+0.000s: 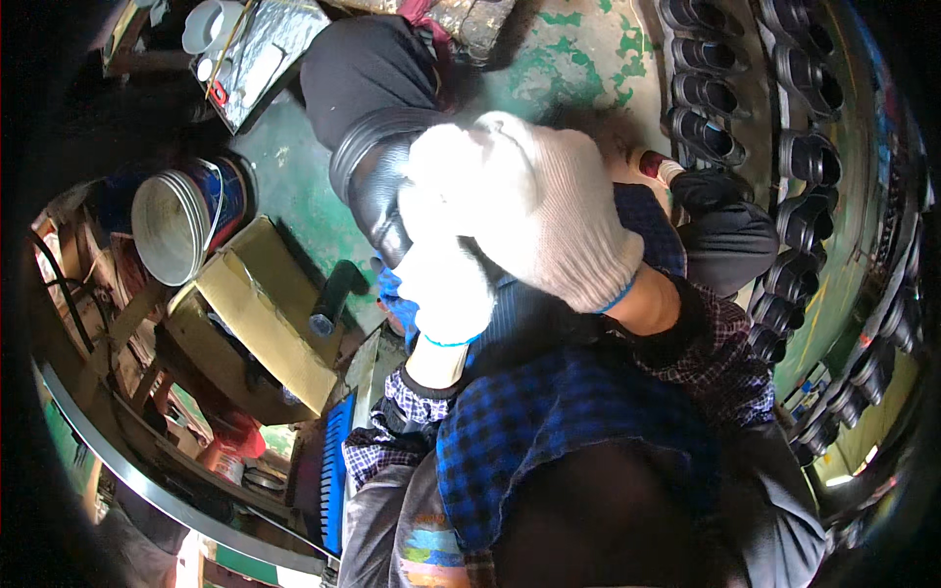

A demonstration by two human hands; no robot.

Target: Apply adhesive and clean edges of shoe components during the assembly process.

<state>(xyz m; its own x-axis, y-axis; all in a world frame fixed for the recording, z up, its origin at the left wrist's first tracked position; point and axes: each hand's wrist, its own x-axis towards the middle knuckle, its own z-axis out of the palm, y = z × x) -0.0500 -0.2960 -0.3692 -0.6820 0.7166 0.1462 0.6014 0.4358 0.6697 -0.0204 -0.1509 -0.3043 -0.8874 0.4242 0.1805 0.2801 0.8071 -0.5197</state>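
Observation:
My left hand (443, 284) and my right hand (564, 211) meet in front of me, both in white knit gloves with blue cuff edges. The right hand's fingers curl over toward the left hand and overlap it. Bright glare washes out the fingers, so anything between them is hidden. Against the left side of the gloves shows a shiny black leather-like piece (380, 191), partly covered by them; whether it is gripped does not show. Just beyond it is a rounded dark cloth-covered form (365, 78). A blue-black checked cloth (569, 421) covers my lap.
Rows of black shoes (708, 93) stand on racks at the right. To the left are a white-lined bucket (174, 225), an open cardboard box (270, 314) and a dark cylinder (336, 297). A tray (279, 49) with a white cup (208, 27) beside it sits far left.

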